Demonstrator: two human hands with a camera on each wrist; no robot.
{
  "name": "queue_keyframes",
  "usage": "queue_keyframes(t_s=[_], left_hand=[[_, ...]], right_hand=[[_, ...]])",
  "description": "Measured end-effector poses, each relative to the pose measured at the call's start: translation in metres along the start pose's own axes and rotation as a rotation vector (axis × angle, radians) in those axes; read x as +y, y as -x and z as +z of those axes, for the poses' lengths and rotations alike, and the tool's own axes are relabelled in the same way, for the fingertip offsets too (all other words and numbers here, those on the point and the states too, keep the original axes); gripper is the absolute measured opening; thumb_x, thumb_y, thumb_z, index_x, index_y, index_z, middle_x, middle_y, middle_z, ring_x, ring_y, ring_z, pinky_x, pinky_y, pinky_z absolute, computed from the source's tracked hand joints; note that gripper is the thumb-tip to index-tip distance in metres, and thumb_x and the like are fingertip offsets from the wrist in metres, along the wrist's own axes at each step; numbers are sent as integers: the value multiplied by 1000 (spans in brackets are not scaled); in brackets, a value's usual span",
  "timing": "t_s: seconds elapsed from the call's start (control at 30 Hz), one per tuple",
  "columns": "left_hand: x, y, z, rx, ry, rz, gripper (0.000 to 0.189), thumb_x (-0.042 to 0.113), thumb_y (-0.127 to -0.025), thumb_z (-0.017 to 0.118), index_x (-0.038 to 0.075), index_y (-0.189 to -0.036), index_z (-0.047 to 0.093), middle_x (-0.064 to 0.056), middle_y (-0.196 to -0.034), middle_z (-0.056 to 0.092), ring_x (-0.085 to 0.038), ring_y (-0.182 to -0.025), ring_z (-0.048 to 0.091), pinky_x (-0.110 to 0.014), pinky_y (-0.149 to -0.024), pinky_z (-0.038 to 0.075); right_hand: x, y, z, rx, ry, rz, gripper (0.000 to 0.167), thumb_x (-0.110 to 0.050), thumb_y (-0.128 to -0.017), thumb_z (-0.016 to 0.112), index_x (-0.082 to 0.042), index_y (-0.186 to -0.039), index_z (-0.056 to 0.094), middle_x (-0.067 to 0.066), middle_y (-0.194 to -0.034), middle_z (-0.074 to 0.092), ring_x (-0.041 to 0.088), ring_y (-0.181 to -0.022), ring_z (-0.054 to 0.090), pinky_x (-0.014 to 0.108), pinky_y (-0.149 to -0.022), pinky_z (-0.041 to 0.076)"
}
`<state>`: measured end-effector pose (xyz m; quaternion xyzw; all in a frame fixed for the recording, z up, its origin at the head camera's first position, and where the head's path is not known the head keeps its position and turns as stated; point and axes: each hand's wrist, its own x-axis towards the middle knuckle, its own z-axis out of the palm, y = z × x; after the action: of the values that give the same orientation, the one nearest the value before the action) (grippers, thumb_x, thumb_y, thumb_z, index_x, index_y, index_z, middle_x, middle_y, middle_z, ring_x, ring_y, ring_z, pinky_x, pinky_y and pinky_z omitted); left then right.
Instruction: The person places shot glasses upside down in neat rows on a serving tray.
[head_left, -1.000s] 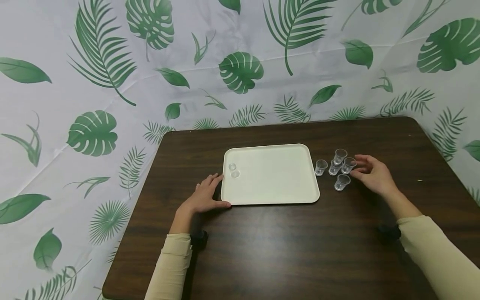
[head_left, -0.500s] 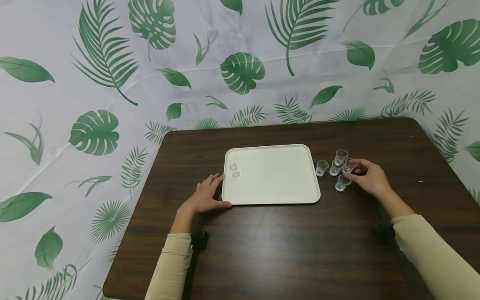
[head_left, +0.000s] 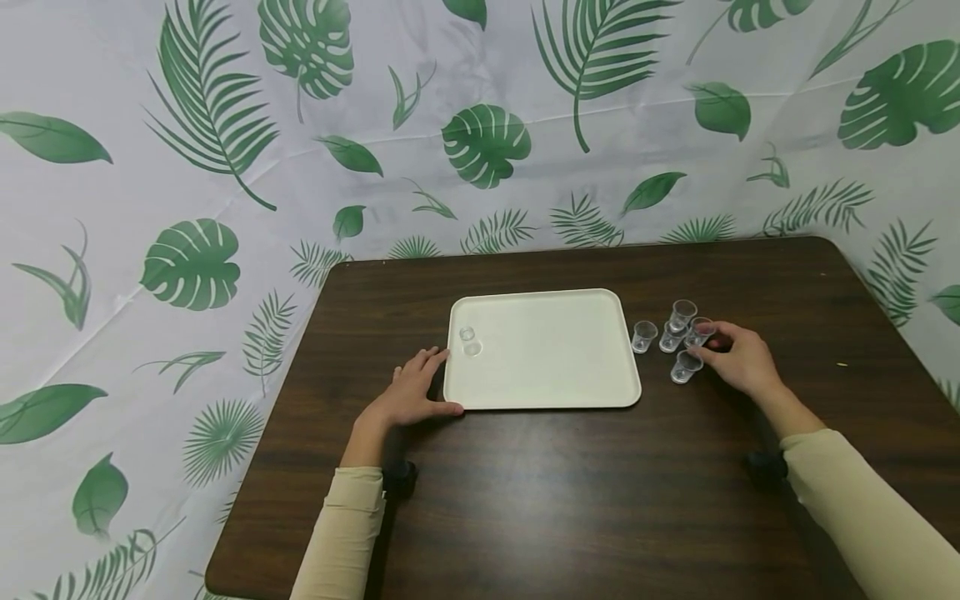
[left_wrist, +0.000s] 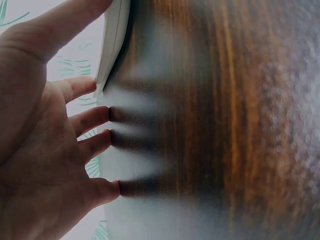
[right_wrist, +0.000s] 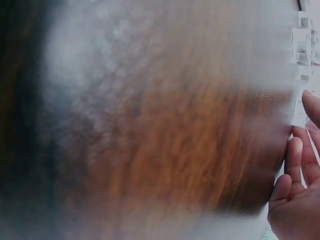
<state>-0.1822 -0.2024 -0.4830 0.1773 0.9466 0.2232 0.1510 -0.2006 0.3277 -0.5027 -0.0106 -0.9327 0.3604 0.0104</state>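
A: What does the right hand (head_left: 738, 357) have?
B: Thumb and fingers pinch a clear, flared cup (head_left: 700, 331), mouth up, on the right of a small cluster. Glass or plastic, I can't tell.
A: And its neighbours?
B: Four matching clear cups (head_left: 644, 337) on the tabletop (head_left: 585, 492); the leftmost stands just beside the tray (head_left: 555, 367). Some overlap in view, so contact between them is unclear.
A: The left hand (head_left: 412, 390)?
B: Fingers spread, gripping nothing, with the thumb at the tray's near left corner. That tray is smooth, cream-coloured, a rounded rectangle with a raised rim. One more cup (head_left: 469, 343) sits on its left part, apparently mouth down.
A: Edges and room?
B: Dark, wood-grained surface stretches from the tray toward the person. The far edge meets leaf-printed fabric (head_left: 420, 225), faintly creased.
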Motion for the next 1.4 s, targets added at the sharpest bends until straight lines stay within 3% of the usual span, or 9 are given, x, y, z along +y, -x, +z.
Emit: queue_keyframes(t_s=[0.43,0.67,0.8,0.87,0.97,1.1,1.3,1.4], left_hand=[[-2,-1,1,0,4,5,106,60,-78,75,15,-157,23,-16,-160,20,-36,-147,15,-68,-109,10],[-2,-1,1,0,3,3,106,60,-78,75,15,-158,22,-15,-160,19,-35,-147,15,-67,-110,9],[-1,-1,1,1,6,4,106,60,-77,75,15,-158,22,-15,-160,19,-35,-147,15,-67,-110,9],[-1,-1,1,-2,6,2,107,60,-77,75,15,-158,21,-15,-160,19,-34,-147,15,-67,-110,9],[-1,-1,1,-10,2,-1,107,60,-78,75,15,-158,21,-15,-161,19,-34,-147,14,-66,-110,9],[0,-1,0,-16,-1,-2,107,60,-78,74,15,-158,20,-15,-161,18,-35,-147,13,-66,-110,9],[2,-1,-1,-19,-5,-10,107,60,-78,74,15,-158,20,-15,-161,18,-35,-147,14,-66,-110,10],[2,-1,-1,-19,-8,-10,106,59,-79,74,15,-158,20,-16,-160,18,-35,-147,14,-67,-110,10]], right_hand=[[3,1,-2,13,-34,-11,45,-30,-93,69,2,-124,62,25,-105,63,33,-95,55,34,-73,39],[2,3,-8,27,-86,9,47,-30,-92,71,4,-123,62,24,-106,64,5,-82,53,16,-65,41],[1,4,-12,34,-125,19,48,-28,-91,72,6,-123,61,27,-111,63,-10,-78,49,12,-63,43],[1,4,-14,51,-139,22,47,-27,-91,72,7,-122,61,21,-108,66,-13,-76,48,11,-62,44],[-1,4,-19,90,-169,27,45,-24,-90,74,7,-120,62,1,-96,68,-15,-74,50,11,-61,44],[-6,4,-27,130,-211,41,49,-26,-89,75,6,-123,60,-21,-91,58,-14,-75,51,10,-62,44],[-22,2,-38,140,-264,59,56,-36,-89,73,1,-129,59,-18,-96,55,0,-83,51,11,-64,43],[-36,-2,-41,146,-278,44,55,-35,-89,73,0,-129,60,-18,-94,56,-1,-81,52,13,-63,43]])
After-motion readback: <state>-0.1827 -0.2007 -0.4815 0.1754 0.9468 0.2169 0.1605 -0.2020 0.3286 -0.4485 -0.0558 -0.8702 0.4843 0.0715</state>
